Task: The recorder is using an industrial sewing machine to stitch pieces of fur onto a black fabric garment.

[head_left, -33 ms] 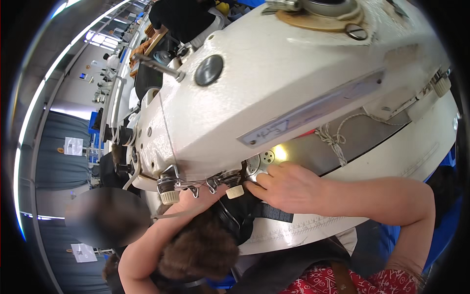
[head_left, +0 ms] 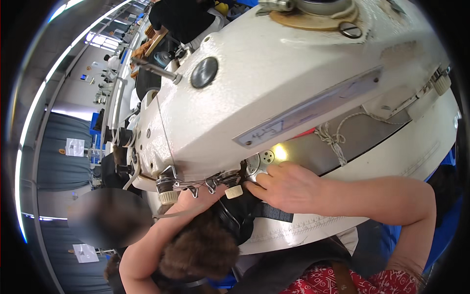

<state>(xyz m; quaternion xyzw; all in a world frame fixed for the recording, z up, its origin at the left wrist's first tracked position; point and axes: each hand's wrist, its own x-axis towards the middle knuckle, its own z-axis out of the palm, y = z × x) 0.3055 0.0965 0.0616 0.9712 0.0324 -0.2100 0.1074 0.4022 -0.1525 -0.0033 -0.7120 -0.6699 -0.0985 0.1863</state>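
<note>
A white sewing machine (head_left: 293, 83) leans across the view, with thread guides and cream tension knobs at its front end. Beneath that end lies black fabric (head_left: 248, 218) with a zip (head_left: 228, 214) and a black strap-like strip (head_left: 277, 212). My right hand (head_left: 289, 188) is closed, its curled fingertips on the fabric's edge beside the needle area. Left of the fabric, my left hand (head_left: 200, 196) reaches behind the tension knobs, which hide its fingers. Brown fur (head_left: 198, 250) hangs below, near my left forearm. The needle itself is hidden.
A pale worktop (head_left: 313, 228) with a printed ruler scale curves along the near side. Knotted white cord (head_left: 335, 142) lies on the machine bed by a small lamp glow. Another person (head_left: 181, 22) in black sits at the far top. A blurred round shape (head_left: 110, 218) is at left.
</note>
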